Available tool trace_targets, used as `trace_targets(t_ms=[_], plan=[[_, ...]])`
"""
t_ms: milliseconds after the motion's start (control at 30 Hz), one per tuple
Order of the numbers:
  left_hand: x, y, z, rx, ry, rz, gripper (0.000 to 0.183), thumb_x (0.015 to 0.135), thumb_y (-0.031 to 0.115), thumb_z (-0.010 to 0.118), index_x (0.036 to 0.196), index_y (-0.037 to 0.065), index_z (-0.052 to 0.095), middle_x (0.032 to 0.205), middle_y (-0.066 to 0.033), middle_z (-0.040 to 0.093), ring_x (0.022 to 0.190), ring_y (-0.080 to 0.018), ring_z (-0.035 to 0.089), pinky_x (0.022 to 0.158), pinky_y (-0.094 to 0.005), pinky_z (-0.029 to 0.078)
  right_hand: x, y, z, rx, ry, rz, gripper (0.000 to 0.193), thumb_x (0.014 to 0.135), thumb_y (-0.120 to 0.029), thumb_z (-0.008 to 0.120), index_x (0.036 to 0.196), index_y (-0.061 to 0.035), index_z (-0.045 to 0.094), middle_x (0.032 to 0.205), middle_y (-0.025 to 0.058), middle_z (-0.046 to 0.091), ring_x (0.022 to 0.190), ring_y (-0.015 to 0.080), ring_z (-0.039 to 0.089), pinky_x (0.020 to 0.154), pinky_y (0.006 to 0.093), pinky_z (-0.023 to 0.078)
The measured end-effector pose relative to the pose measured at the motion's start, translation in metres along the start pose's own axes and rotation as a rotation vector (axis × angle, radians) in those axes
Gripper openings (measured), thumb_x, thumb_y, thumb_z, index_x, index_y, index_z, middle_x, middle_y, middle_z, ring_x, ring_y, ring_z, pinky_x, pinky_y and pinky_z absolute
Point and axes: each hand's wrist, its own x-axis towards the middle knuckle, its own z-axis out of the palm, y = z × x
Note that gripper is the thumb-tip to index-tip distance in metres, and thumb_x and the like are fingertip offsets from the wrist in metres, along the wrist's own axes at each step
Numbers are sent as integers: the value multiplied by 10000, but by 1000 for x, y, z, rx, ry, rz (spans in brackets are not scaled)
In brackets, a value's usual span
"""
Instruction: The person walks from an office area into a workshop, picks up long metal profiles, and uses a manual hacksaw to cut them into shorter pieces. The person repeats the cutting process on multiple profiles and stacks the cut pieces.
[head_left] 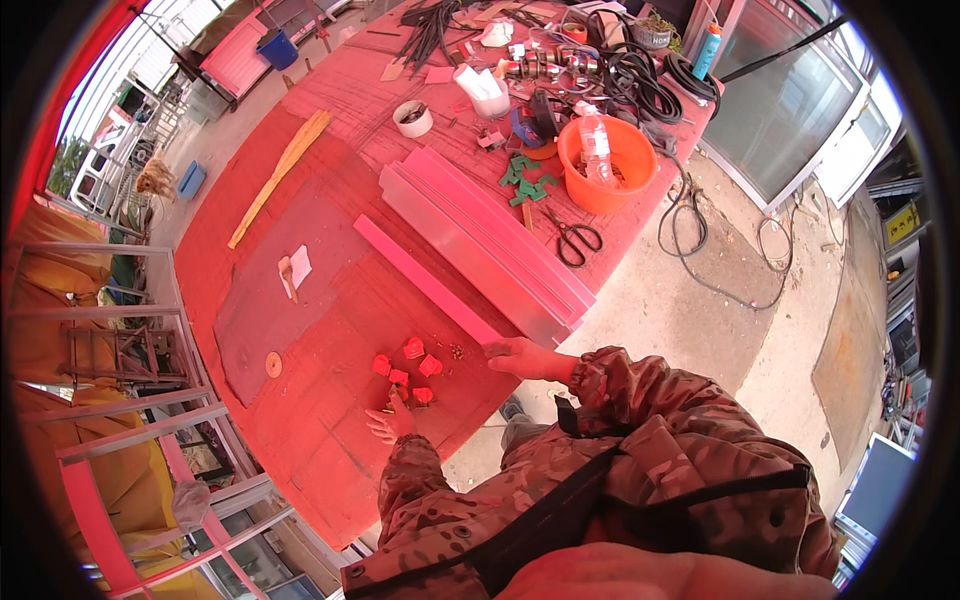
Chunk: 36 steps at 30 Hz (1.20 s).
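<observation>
My left hand (388,422) rests at the near edge of the table, fingers spread, just below a cluster of small red block-like pieces (398,377). Its thumb comes close to the nearest pieces; whether it touches one I cannot tell. My right hand (525,359) lies with fingers stretched out by the near end of a long narrow strip (430,280), which looks pink in the red light. Beside that strip lies a stack of wider metal profiles (480,240). A small heap of tiny bits, perhaps screws (458,352), sits between the red pieces and my right hand.
An orange bucket (610,185) holding a clear bottle (594,145) stands at the far right, near black-handled scissors (577,243) and green pieces (525,182). Further left are a tape roll (273,365), a brush (288,278) and a yellow strip (280,178). Cables (690,215) trail on the floor.
</observation>
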Motion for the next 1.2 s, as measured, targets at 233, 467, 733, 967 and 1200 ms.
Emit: trace_targets(t_ms=[233,467,733,967,1200], plan=[[-60,179,-53,-447,114,641,725,869,461,576,1414,37,355,1442,-206,344,1336,-375,324,1064,-531,292,-106,7,-171,385,328,5,366,925,-216,566,1217,4,577,1038,89,660,882,159,630,757,295,517],[-303,294,-16,-788,-574,1202,501,928,209,571,1331,-35,403,1315,-221,459,1237,-327,453,999,-416,404,-321,119,-280,749,912,293,378,937,-256,520,1186,25,561,1030,123,641,847,205,628,696,334,528],[-371,298,134,261,-1411,281,426,859,281,621,1204,37,561,1003,-94,604,814,-225,594,659,-392,509,-472,188,-390,973,1412,192,350,877,-230,564,1122,21,573,991,121,636,848,212,629,678,321,510],[-583,480,221,466,-1496,473,320,840,213,588,1111,43,599,872,-59,610,715,-189,593,552,-362,485,-582,170,-482,1192,1720,297,227,852,-189,592,959,10,579,923,100,619,797,196,613,652,313,506],[-1002,740,210,-82,-1796,983,322,862,212,622,1105,5,580,873,-54,618,698,-128,589,537,-252,459,-677,179,-626,1248,1887,189,201,843,-168,600,946,4,583,916,95,618,795,184,608,646,299,505]])
